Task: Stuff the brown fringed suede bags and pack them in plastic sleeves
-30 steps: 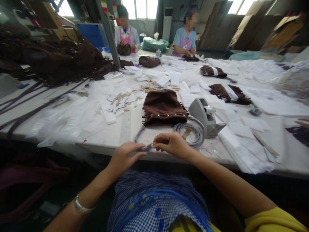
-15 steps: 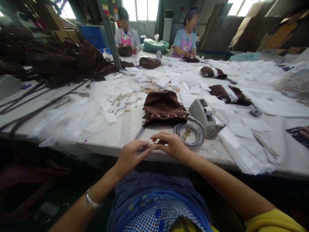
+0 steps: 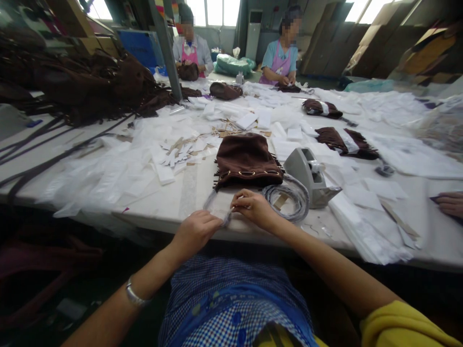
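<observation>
At the table's front edge my left hand (image 3: 195, 232) and my right hand (image 3: 255, 208) are both closed, pinching the end of a thin grey strap wrapped in clear film (image 3: 224, 219) between them. The strap runs back and coils in loops (image 3: 292, 197) to the right of my right hand. Just behind my hands lies a brown suede fringed bag (image 3: 246, 159) with gold eyelets along its near rim.
A grey tape dispenser (image 3: 307, 176) stands right of the bag. White plastic sleeves and paper scraps (image 3: 170, 159) cover the table (image 3: 181, 205). More brown bags (image 3: 90, 86) pile up at the far left. Two people work at the far end; another person's hand (image 3: 450, 203) rests at the right edge.
My hands have shifted slightly up the table toward the bag while still pinching the strap end. The other person's hand at the right edge has come further into view.
</observation>
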`<state>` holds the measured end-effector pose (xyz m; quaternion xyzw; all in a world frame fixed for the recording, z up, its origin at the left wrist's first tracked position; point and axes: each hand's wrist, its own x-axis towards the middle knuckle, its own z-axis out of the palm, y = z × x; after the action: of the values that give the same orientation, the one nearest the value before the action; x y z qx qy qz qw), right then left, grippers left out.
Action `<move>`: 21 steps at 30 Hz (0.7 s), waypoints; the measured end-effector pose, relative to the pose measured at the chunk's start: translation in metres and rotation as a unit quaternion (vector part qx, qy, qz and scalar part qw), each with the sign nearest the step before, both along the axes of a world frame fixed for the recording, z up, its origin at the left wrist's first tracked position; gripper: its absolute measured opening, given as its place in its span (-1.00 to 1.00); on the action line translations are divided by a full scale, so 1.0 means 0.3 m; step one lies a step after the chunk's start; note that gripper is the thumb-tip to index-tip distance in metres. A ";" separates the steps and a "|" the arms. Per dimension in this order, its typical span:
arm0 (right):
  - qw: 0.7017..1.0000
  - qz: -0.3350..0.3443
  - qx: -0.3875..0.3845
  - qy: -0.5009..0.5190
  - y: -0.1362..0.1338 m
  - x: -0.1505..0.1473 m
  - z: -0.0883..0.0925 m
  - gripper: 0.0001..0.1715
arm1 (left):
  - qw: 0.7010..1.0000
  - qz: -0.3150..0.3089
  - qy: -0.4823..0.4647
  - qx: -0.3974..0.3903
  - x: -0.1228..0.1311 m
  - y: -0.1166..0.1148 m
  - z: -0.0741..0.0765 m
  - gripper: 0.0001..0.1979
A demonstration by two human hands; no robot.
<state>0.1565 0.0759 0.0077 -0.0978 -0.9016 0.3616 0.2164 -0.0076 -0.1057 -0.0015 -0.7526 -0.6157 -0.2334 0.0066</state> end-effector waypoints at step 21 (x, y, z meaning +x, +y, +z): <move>0.983 -0.093 0.032 -0.158 -0.132 -0.066 0.054 -0.89 | 0.998 0.026 0.045 -0.038 0.073 0.031 0.002 -0.85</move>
<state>0.1367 0.0364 0.0238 -0.2304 -0.9223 0.2911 0.1071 0.0144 -0.0965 -0.0010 -0.7457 -0.6427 -0.1753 0.0120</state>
